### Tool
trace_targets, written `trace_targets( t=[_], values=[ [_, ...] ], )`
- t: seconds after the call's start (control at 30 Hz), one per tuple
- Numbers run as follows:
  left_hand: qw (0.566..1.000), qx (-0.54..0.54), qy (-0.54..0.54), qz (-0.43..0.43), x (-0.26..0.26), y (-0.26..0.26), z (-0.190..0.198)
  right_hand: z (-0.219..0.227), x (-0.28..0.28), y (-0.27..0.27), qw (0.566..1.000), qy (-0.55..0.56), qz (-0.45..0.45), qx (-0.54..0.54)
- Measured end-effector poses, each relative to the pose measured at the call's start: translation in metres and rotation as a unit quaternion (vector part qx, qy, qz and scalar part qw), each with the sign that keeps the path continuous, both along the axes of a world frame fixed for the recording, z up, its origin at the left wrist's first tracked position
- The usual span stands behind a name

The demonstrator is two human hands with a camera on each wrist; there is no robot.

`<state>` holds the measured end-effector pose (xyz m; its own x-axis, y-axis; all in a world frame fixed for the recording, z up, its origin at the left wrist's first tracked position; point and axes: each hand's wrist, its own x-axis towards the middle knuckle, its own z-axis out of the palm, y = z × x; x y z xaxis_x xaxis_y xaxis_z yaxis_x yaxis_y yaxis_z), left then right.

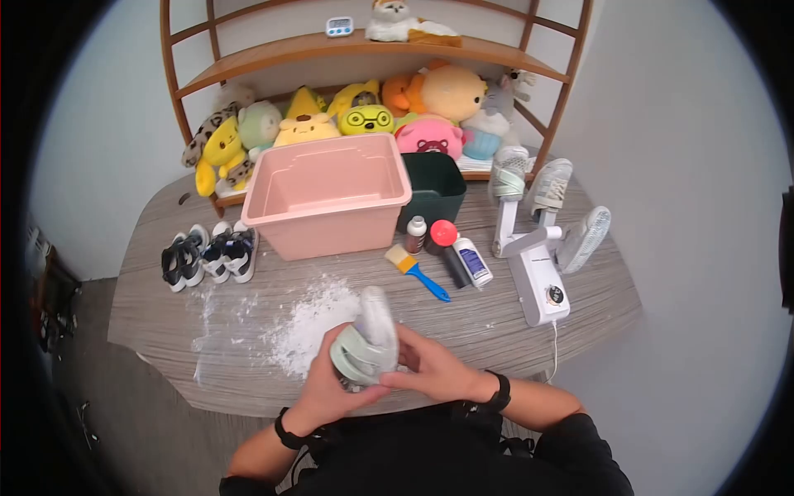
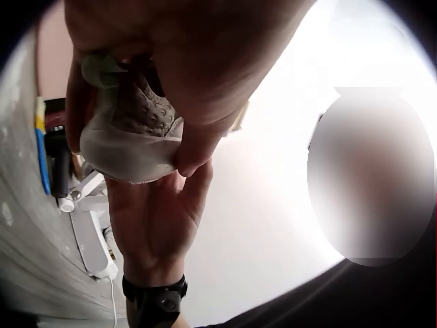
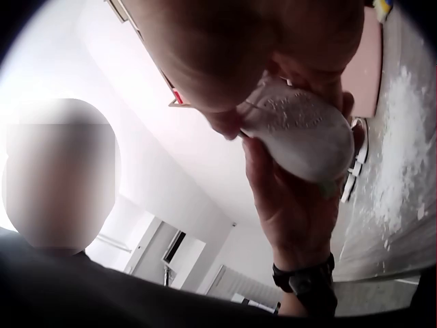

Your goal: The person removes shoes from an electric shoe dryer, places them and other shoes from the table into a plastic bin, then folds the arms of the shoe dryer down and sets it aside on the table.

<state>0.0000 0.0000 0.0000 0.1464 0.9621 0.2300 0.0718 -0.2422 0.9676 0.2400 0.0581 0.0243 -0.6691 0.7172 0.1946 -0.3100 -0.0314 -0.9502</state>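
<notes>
A small whitish child's shoe with a pale mint strap is held between both hands over the near side of the table, its sole turned up to the right. My left hand grips it from the left, thumb along its lower end. From the right, my right hand grips the same shoe, thumb near its lower end. The left wrist view shows the smooth rounded toe and a grey dotted upper. Pale, patterned sole faces the right wrist camera. White powder lies spread on the table just beyond the hands.
Dark-and-white shoes stand at the left. A pink bin and dark green bin stand behind. Nearby lie a blue-handled brush, a white bottle and a red-topped container. A white shoe dryer holds several shoes at right.
</notes>
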Motion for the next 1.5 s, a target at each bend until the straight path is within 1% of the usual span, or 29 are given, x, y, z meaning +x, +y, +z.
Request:
trace_targets(
  t=[0.03, 0.07, 0.1, 0.13, 0.2, 0.23, 0.27, 0.33, 0.4, 0.47, 0.53, 0.6, 0.67, 0.73, 0.8, 0.87, 0.93, 0.97, 1.03, 1.07, 1.1, 1.13, 1.2, 1.23, 1.3, 1.33, 1.4, 1.43, 1.5],
  values=[
    [0.998, 0.006, 0.048, 0.028, -0.009, 0.002, 0.001, 0.006, 0.005, 0.015, 0.990, -0.134, 0.006, 0.052],
    [0.994, 0.013, 0.097, 0.057, -0.016, 0.003, 0.002, 0.008, 0.009, 0.028, 0.959, -0.266, 0.013, 0.102],
    [0.991, -0.001, 0.099, 0.095, -0.020, 0.001, 0.007, 0.003, 0.013, 0.037, 0.932, -0.276, -0.073, 0.225],
    [0.991, -0.001, 0.099, 0.091, -0.027, 0.000, 0.010, 0.009, 0.018, 0.044, 0.932, -0.276, -0.077, 0.223],
    [0.937, 0.003, 0.290, 0.196, -0.044, 0.002, 0.013, 0.029, 0.033, 0.069, 0.942, -0.272, -0.143, 0.133],
    [0.877, 0.100, 0.420, 0.211, -0.056, 0.006, 0.002, 0.046, 0.039, 0.077, 0.927, -0.269, -0.190, 0.178],
    [0.878, 0.101, 0.417, 0.211, -0.061, 0.007, -0.001, 0.065, 0.046, 0.085, 0.909, -0.265, -0.234, 0.222],
    [0.805, -0.002, 0.571, 0.161, -0.066, 0.007, -0.004, 0.096, 0.060, 0.108, 0.824, -0.296, -0.343, 0.341],
    [0.809, -0.002, 0.566, 0.157, -0.066, 0.001, -0.005, 0.126, 0.080, 0.141, 0.695, -0.364, -0.402, 0.472],
    [0.815, -0.002, 0.560, 0.150, -0.066, 0.000, -0.006, 0.148, 0.099, 0.179, 0.586, -0.473, -0.426, 0.502],
    [0.821, 0.024, 0.549, 0.154, -0.069, -0.001, -0.010, 0.167, 0.113, 0.225, 0.538, -0.573, -0.399, 0.472],
    [0.821, 0.017, 0.549, 0.154, -0.067, -0.001, -0.008, 0.176, 0.122, 0.268, 0.496, -0.640, -0.375, 0.450],
    [0.820, 0.010, 0.550, 0.154, -0.066, -0.003, -0.007, 0.160, 0.144, 0.317, 0.488, -0.647, -0.350, 0.471],
    [0.822, 0.002, 0.546, 0.161, -0.066, -0.003, -0.011, 0.154, 0.160, 0.344, 0.477, -0.652, -0.326, 0.491],
    [0.824, 0.009, 0.542, 0.167, -0.066, -0.004, -0.012, 0.157, 0.166, 0.358, 0.524, -0.717, -0.232, 0.398],
    [0.824, 0.008, 0.537, 0.179, -0.065, -0.005, -0.016, 0.162, 0.172, 0.359, 0.521, -0.692, -0.245, 0.436],
    [0.821, 0.026, 0.545, 0.172, -0.068, -0.006, -0.019, 0.170, 0.177, 0.357, 0.525, -0.658, -0.287, 0.458],
    [0.820, 0.012, 0.547, 0.169, -0.066, -0.006, -0.014, 0.178, 0.176, 0.354, 0.497, -0.660, -0.306, 0.473],
    [0.814, 0.015, 0.553, 0.175, -0.067, -0.004, -0.014, 0.194, 0.186, 0.359, 0.494, -0.609, -0.356, 0.508],
    [0.815, 0.030, 0.554, 0.168, -0.067, -0.004, -0.013, 0.208, 0.177, 0.342, 0.498, -0.572, -0.400, 0.515],
    [0.825, 0.012, 0.540, 0.163, -0.066, -0.003, -0.009, 0.217, 0.176, 0.334, 0.501, -0.534, -0.434, 0.526],
    [0.823, 0.010, 0.543, 0.166, -0.068, -0.002, -0.011, 0.223, 0.176, 0.325, 0.453, -0.496, -0.463, 0.578],
    [0.820, 0.055, 0.541, 0.177, -0.071, 0.001, -0.019, 0.243, 0.168, 0.309, 0.472, -0.444, -0.475, 0.595],
    [0.819, 0.054, 0.542, 0.180, -0.072, 0.002, -0.017, 0.250, 0.156, 0.292, 0.474, -0.441, -0.475, 0.596],
    [0.849, 0.013, 0.504, 0.157, -0.076, 0.007, -0.009, 0.255, 0.114, 0.249, 0.515, -0.390, -0.461, 0.608],
    [0.848, 0.012, 0.506, 0.158, -0.079, 0.009, 0.002, 0.252, 0.097, 0.234, 0.517, -0.388, -0.462, 0.607],
    [0.897, 0.076, 0.409, 0.149, -0.085, 0.010, 0.045, 0.247, 0.062, 0.212, 0.611, -0.414, -0.423, 0.525],
    [0.896, 0.070, 0.401, 0.178, -0.084, 0.010, 0.070, 0.245, 0.046, 0.209, 0.623, -0.418, -0.400, 0.527],
    [0.865, 0.193, 0.397, 0.237, -0.085, 0.025, 0.112, 0.236, 0.016, 0.206, 0.640, -0.413, -0.362, 0.538]
  ],
)
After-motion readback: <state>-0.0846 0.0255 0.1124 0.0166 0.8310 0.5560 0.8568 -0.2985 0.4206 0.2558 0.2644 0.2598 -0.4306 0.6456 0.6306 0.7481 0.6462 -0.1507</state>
